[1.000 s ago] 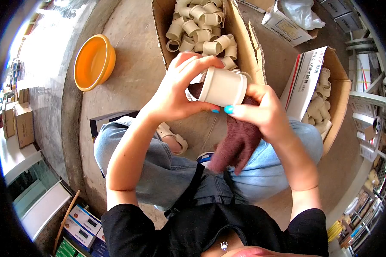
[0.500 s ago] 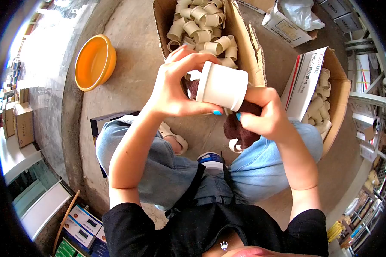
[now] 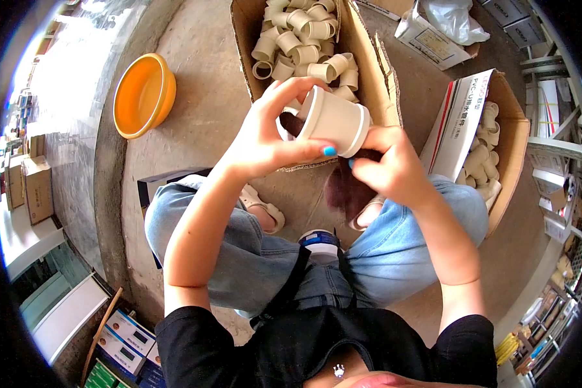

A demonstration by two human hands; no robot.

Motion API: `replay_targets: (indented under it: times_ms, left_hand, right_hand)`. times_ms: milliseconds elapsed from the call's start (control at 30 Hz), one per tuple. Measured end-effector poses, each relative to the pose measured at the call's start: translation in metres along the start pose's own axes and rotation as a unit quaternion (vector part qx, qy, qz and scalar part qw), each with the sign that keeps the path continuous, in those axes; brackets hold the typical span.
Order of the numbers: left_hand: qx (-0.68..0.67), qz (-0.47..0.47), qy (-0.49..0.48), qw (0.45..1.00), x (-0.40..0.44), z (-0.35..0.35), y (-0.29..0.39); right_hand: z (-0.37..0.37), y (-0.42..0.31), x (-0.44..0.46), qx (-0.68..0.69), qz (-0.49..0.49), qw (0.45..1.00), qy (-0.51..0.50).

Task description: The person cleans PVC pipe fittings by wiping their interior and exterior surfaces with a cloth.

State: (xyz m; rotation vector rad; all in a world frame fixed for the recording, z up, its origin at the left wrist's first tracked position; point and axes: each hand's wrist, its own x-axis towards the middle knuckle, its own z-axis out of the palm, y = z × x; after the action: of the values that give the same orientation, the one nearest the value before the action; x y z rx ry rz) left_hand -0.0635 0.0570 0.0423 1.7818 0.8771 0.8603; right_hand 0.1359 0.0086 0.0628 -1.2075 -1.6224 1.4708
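A white plastic pipe fitting (image 3: 337, 123) with a wide collar is held up in front of me, tilted. My left hand (image 3: 265, 129) is closed around its collared end, thumb below and fingers over the top. A dark brown cloth (image 3: 350, 189) hangs under the fitting's right end, and a bit of brown also shows in its left opening. My right hand (image 3: 393, 161) pinches the cloth against the right rim. Part of the cloth is hidden by the fitting and fingers. Beyond my hands, a cardboard box (image 3: 383, 81) holds many similar pipe fittings (image 3: 299, 45).
An orange basin (image 3: 145, 96) stands on the floor to the left. On the right, another carton (image 3: 456, 123) holds more fittings. A small box (image 3: 427, 42) with a plastic bag (image 3: 452, 22) sits at the back right. Shelves line the right side.
The fitting has turned and tilted further, with its right end lower. My right hand has shifted left and slightly up along the rim, and the hanging cloth has swung left.
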Motion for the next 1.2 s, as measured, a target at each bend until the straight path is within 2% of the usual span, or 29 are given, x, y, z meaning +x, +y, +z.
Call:
replay_targets:
  times_ms: [67, 100, 133, 200, 233, 267, 367, 433, 500, 533, 600, 633, 667, 700, 767, 867, 900, 933, 1000, 1067, 1100, 1167, 1200]
  left_hand:
    - [0.096, 0.089, -0.021, 0.991, 0.005, -0.005, 0.005]
    - [0.130, 0.124, -0.031, 0.983, 0.008, -0.008, 0.008]
    - [0.165, 0.159, -0.041, 0.973, 0.008, -0.010, 0.010]
    - [0.229, 0.203, -0.022, 0.952, 0.007, -0.011, 0.011]
    - [0.260, 0.228, -0.010, 0.938, 0.008, -0.011, 0.013]
    - [0.291, 0.252, 0.003, 0.923, 0.009, -0.011, 0.015]
    - [0.061, 0.187, 0.027, 0.980, 0.008, -0.009, 0.014]
    - [-0.083, 0.118, 0.016, 0.989, 0.008, -0.011, 0.008]
    - [-0.098, 0.073, -0.002, 0.993, 0.006, -0.015, 0.004]
    - [-0.105, 0.049, -0.010, 0.993, 0.006, -0.016, 0.004]
    - [-0.103, -0.007, -0.043, 0.994, 0.005, -0.013, 0.010]
    - [-0.097, -0.031, -0.068, 0.992, 0.004, -0.013, 0.016]
    - [-0.092, -0.055, -0.095, 0.990, 0.003, -0.013, 0.022]
    - [-0.036, 0.013, -0.084, 0.996, 0.002, -0.011, 0.015]
    - [-0.009, 0.005, -0.077, 0.997, 0.001, -0.009, 0.012]
    - [0.017, 0.008, -0.083, 0.996, 0.000, -0.008, 0.010]
    - [0.025, 0.011, -0.087, 0.996, 0.000, -0.008, 0.009]
    - [0.033, 0.014, -0.091, 0.995, -0.001, -0.008, 0.008]
    - [0.104, 0.055, -0.073, 0.990, -0.002, -0.006, 0.010]
    - [0.179, 0.103, -0.062, 0.977, -0.001, -0.007, 0.015]
    - [0.225, 0.157, -0.043, 0.961, 0.001, -0.007, 0.015]
    - [0.302, 0.203, -0.016, 0.931, 0.003, -0.005, 0.015]
    - [0.340, 0.225, -0.001, 0.913, 0.004, -0.003, 0.015]
  right_hand:
    - [-0.009, 0.008, 0.000, 0.188, 0.061, 0.979, -0.042]
    - [-0.006, 0.003, -0.004, 0.412, 0.137, 0.901, -0.022]
    - [-0.010, 0.012, 0.000, 0.508, 0.121, 0.850, -0.069]
    - [-0.007, 0.004, -0.002, 0.574, 0.133, 0.808, -0.010]
    - [-0.003, -0.004, -0.002, 0.597, 0.104, 0.795, 0.005]
    - [-0.005, -0.002, -0.003, 0.567, 0.106, 0.817, 0.002]
    - [-0.016, 0.004, -0.003, 0.489, 0.090, 0.867, 0.011]
    - [-0.019, -0.008, -0.003, 0.311, 0.063, 0.948, 0.003]
    - [-0.015, -0.012, -0.003, 0.081, -0.003, 0.997, 0.002]
    - [-0.006, -0.015, -0.002, -0.025, -0.121, 0.992, 0.005]
    - [0.004, -0.010, -0.004, -0.198, -0.215, 0.956, 0.029]
    - [0.005, -0.005, -0.002, -0.238, -0.251, 0.938, 0.034]
    - [0.005, -0.001, 0.000, -0.282, -0.265, 0.922, 0.033]
    - [0.005, 0.001, 0.000, -0.326, -0.278, 0.903, 0.033]
    - [0.003, 0.003, 0.000, -0.389, -0.283, 0.876, 0.027]
    - [0.013, 0.007, 0.000, -0.247, -0.199, 0.947, 0.056]
    - [0.015, 0.002, 0.001, -0.132, -0.179, 0.973, 0.055]
    - [0.012, -0.009, -0.005, 0.023, 0.015, 1.000, 0.016]
    - [0.003, -0.008, 0.000, 0.090, 0.005, 0.996, -0.013]
    - [-0.004, -0.023, -0.002, 0.286, 0.147, 0.946, -0.026]
    - [-0.006, -0.017, -0.002, 0.368, 0.167, 0.915, -0.019]
    - [-0.003, -0.006, 0.001, 0.506, 0.205, 0.837, 0.019]
    - [-0.002, -0.002, 0.002, 0.515, 0.206, 0.831, 0.029]
